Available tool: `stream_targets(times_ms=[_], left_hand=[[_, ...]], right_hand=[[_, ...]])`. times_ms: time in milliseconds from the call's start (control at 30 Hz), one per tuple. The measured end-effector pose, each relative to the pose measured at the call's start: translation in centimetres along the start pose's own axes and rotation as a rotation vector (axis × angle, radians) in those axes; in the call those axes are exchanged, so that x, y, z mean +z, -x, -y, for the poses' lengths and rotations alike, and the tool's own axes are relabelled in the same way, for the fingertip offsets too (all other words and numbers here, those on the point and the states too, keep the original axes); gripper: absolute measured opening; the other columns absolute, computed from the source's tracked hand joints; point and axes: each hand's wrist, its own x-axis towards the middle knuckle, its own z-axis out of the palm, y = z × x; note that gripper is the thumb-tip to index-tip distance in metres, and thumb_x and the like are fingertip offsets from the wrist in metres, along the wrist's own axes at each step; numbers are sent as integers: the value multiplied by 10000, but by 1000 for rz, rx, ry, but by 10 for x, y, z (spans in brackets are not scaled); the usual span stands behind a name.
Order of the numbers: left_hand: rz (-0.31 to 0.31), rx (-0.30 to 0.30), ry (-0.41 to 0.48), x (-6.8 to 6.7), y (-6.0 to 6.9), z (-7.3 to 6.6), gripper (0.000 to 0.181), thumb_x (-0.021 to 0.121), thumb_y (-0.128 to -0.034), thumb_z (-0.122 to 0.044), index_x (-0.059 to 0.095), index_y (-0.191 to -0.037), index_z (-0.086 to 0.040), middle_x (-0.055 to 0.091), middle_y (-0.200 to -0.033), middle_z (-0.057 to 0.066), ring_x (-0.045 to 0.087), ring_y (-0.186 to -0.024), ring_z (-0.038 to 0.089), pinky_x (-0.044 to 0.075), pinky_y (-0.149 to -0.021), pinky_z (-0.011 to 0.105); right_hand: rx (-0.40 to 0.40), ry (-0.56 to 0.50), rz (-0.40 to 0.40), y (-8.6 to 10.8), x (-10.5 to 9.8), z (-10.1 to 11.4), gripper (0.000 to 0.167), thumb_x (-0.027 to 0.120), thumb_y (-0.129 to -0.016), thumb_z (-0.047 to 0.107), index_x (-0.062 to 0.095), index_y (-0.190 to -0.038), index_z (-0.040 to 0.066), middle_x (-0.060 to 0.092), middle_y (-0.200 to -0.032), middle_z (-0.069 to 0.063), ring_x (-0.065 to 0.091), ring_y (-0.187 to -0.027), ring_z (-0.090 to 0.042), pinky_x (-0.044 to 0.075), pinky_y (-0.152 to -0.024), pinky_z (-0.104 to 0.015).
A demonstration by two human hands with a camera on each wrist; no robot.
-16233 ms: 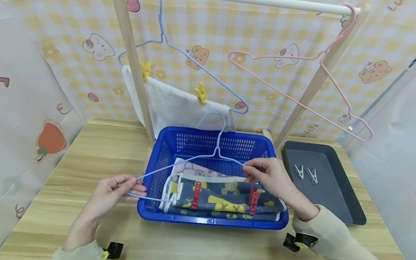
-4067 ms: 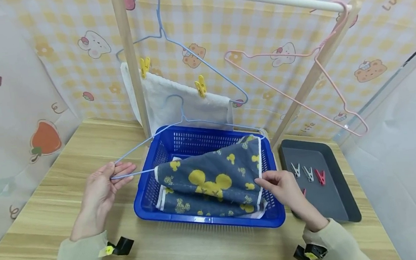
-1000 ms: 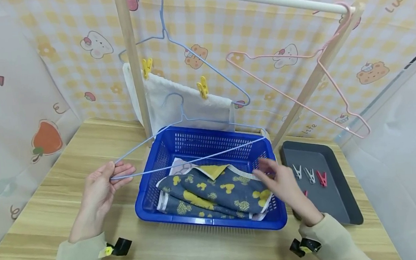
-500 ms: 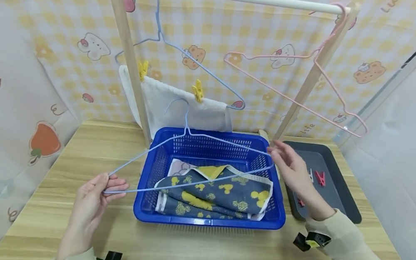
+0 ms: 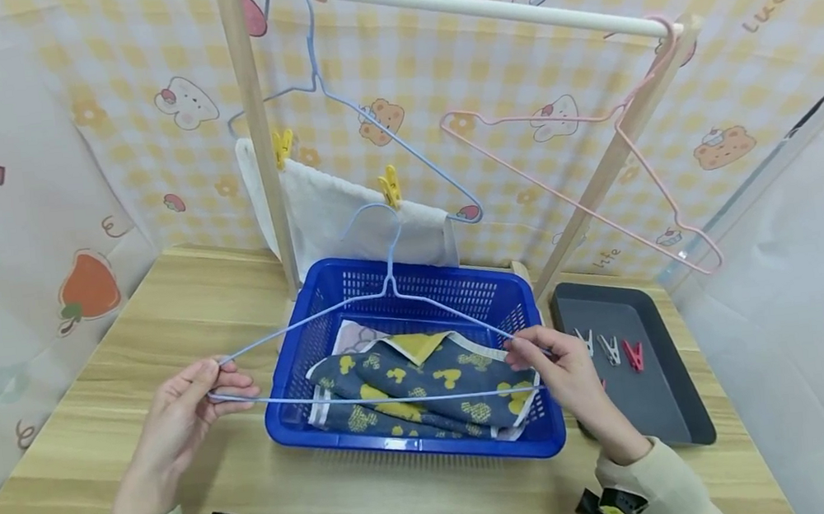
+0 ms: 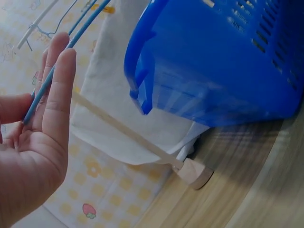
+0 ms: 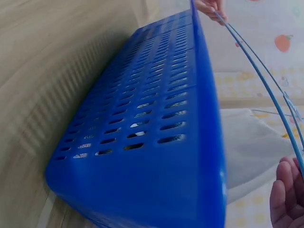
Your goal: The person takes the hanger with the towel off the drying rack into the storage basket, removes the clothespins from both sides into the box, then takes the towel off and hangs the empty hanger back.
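A light blue wire hanger (image 5: 389, 284) is held above the blue basket (image 5: 407, 442), nothing hanging from it. My left hand (image 5: 178, 420) pinches its left corner between thumb and fingers, also seen from the left wrist, where the hand (image 6: 42, 118) has long, fairly straight fingers along the blue wire. My right hand (image 5: 564, 366) pinches the right shoulder end, hiding that corner. Beneath the hanger, a dark grey-blue cloth (image 5: 448, 378) with yellow mouse-head prints lies crumpled in the basket. A pale patterned cloth (image 5: 355, 337) shows behind it.
A grey tray (image 5: 657, 403) at right holds silver clothespins (image 5: 610, 350) and red clothespins (image 5: 633, 356), one partly hidden. From the rack's white rod (image 5: 462, 5) hang a pink hanger (image 5: 547, 184) and another blue hanger with a white towel (image 5: 347, 205) under yellow clothespins (image 5: 390, 186).
Red clothespins went from the printed cloth to the tray. The right hand pulled the cloth off the hanger, let it drop in the basket, then took the hanger's right end; the hanger came lower and nearer.
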Motion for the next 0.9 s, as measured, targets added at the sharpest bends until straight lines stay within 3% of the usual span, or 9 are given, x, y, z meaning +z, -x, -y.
stream_targets(times_ms=[200,367,667,767,900], left_hand=[[32,-52,-82,7,-9,7,408,216,-1021,21,606,-1141,46,677,-1054,168,658,-975,251,526,-841,319],[20,-57,-231,12,-15,10,362,290,-1005,53,606,-1176,11,668,-1113,116,635,-1037,208,506,-889,279],[-367,-127,-338,11,-22,18,195,515,-959,-37,635,-1112,-26,687,-1054,-9,634,-1009,93,476,-899,215],[-426,-177,-383,7,-25,21,284,533,-958,-77,538,-1213,48,680,-1051,-60,624,-1010,56,464,-906,194],[-449,-249,-377,0,-36,24,504,526,-967,-129,328,-1340,146,672,-1033,-102,621,-997,31,454,-917,192]], right_hand=[[-52,79,-97,9,-18,9,153,508,-881,-165,643,-899,-95,660,-720,-14,618,-655,-48,511,-562,-155],[-159,28,-157,18,-41,13,204,476,-829,-261,635,-886,-146,673,-725,-49,630,-651,-54,518,-589,-130],[-266,-105,-265,50,-90,22,171,445,-823,-284,595,-889,-234,694,-763,-97,656,-662,-100,531,-614,-140],[-269,-151,-312,60,-107,26,162,429,-819,-295,576,-884,-268,694,-776,-130,661,-659,-126,538,-606,-151],[-250,-168,-391,76,-126,30,162,408,-826,-297,560,-883,-286,695,-808,-149,661,-661,-147,541,-604,-159]])
